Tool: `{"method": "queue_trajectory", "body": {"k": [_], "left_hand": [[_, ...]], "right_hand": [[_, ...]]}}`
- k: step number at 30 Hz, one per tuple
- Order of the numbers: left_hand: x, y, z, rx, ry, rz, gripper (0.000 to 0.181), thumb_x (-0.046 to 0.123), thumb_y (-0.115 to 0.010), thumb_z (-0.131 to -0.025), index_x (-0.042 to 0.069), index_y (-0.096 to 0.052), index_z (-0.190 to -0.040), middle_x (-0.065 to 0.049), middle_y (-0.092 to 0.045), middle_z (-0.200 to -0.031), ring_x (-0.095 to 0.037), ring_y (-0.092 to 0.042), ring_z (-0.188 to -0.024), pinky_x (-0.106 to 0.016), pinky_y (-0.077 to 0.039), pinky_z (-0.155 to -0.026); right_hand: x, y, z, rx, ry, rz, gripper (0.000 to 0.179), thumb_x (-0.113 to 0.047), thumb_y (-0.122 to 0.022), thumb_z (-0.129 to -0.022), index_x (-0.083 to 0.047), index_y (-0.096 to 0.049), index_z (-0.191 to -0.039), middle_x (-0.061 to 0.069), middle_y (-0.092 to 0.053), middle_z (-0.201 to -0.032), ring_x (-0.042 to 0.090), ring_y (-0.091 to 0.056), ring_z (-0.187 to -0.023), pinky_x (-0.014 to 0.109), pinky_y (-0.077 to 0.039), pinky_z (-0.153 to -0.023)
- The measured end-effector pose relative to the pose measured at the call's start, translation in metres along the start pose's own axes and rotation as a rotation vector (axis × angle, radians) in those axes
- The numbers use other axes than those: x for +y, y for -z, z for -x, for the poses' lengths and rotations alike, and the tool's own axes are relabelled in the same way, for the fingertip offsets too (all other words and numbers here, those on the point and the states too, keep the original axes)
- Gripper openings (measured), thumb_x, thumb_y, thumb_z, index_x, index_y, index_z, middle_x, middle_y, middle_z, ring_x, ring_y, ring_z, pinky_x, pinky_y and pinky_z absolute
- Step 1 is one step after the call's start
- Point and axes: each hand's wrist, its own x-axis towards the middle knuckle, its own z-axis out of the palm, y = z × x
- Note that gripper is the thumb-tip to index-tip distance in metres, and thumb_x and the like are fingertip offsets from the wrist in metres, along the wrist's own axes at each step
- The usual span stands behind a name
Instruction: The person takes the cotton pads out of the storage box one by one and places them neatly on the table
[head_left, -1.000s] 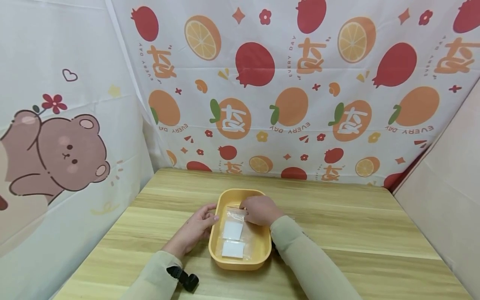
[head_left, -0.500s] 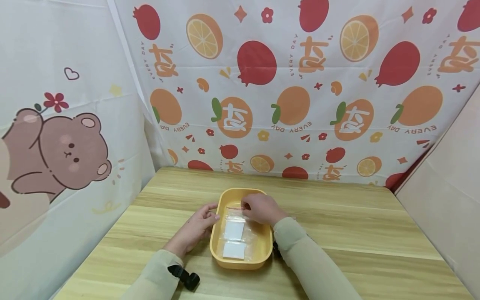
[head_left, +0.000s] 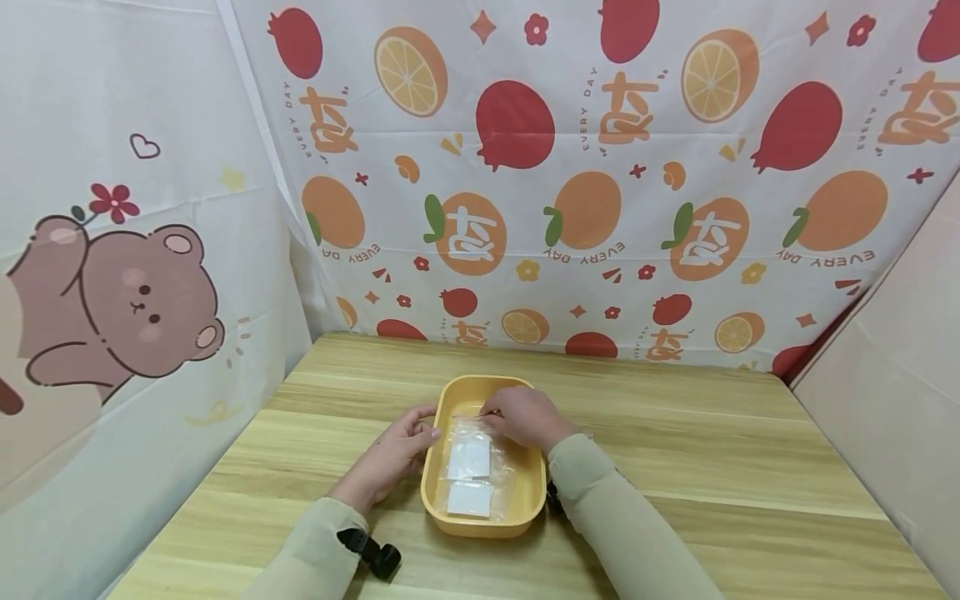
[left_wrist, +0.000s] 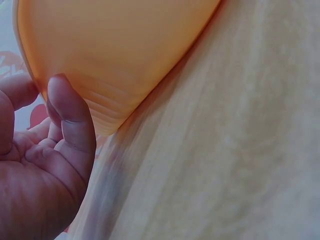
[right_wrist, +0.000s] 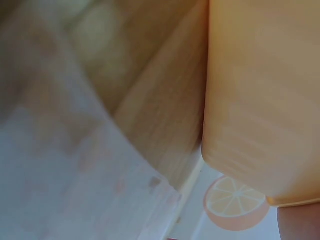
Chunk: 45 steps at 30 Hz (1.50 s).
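A yellow plastic tub sits on the table with small clear zip bags inside, each with a white piece in it. My left hand rests against the tub's left side, its thumb and a finger touching near the rim. In the left wrist view that thumb lies in front of the tub's outer wall. My right hand reaches over the right rim, its curled fingers pinching the far edge of the uppermost bag. The fingertips are partly hidden. The right wrist view shows mainly the tub's outer wall.
A wooden table surrounds the tub. At its back hangs a fruit-print cloth, with a bear-print cloth on the left and a pale cloth on the right. A black strap circles the left sleeve.
The bag in my right hand, seen nearly edge-on with a red line half a second ago, now lies flatter over the others. My left hand stays at the tub's side.
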Motion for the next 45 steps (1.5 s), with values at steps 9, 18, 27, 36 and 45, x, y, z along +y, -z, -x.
{"method": "queue_trajectory", "body": {"k": [9,18,27,36,45], "left_hand": [[0.0,0.0,0.0,0.017,0.008,-0.01,0.053,0.011,-0.05,-0.107,0.0,-0.029,-0.155,-0.021,-0.057,-0.11,-0.024,-0.063,-0.091,-0.036,-0.057,-0.075],[-0.001,0.0,-0.001,0.021,0.004,-0.021,0.055,0.013,-0.052,-0.106,0.0,-0.029,-0.154,-0.022,-0.058,-0.112,-0.025,-0.064,-0.092,-0.037,-0.057,-0.076],[-0.002,0.001,-0.004,0.043,0.02,-0.024,0.058,0.016,-0.056,-0.105,0.002,-0.03,-0.155,-0.019,-0.058,-0.11,-0.023,-0.064,-0.09,-0.037,-0.057,-0.076],[-0.003,0.002,-0.005,0.021,0.006,-0.004,0.056,0.015,-0.053,-0.106,0.001,-0.03,-0.155,-0.024,-0.057,-0.114,-0.026,-0.065,-0.093,-0.039,-0.059,-0.076],[-0.002,0.002,-0.004,0.028,0.013,-0.016,0.057,0.017,-0.055,-0.105,0.002,-0.03,-0.155,-0.021,-0.058,-0.112,-0.024,-0.065,-0.091,-0.038,-0.058,-0.075]], "right_hand": [[0.0,-0.001,-0.001,0.049,-0.009,-0.052,0.022,-0.027,-0.06,-0.103,-0.028,-0.078,-0.116,-0.014,-0.072,-0.114,0.01,-0.066,-0.109,0.036,-0.05,-0.098],[0.003,-0.001,0.001,0.129,-0.024,-0.168,0.02,-0.026,-0.059,-0.104,-0.02,-0.077,-0.112,-0.011,-0.073,-0.105,0.011,-0.068,-0.1,0.037,-0.053,-0.093],[0.003,0.006,0.005,0.115,-0.085,-0.361,0.024,-0.013,-0.052,-0.105,-0.016,-0.074,-0.116,-0.008,-0.073,-0.099,0.007,-0.069,-0.089,0.033,-0.055,-0.087],[-0.002,0.018,0.009,0.077,-0.116,-0.555,0.026,-0.011,-0.05,-0.106,-0.014,-0.069,-0.123,-0.002,-0.073,-0.108,0.02,-0.073,-0.088,0.033,-0.057,-0.083],[-0.008,0.026,0.016,0.124,-0.196,-0.716,0.035,-0.008,-0.042,-0.106,-0.017,-0.067,-0.129,-0.001,-0.07,-0.106,0.029,-0.072,-0.089,0.044,-0.059,-0.076]]}}
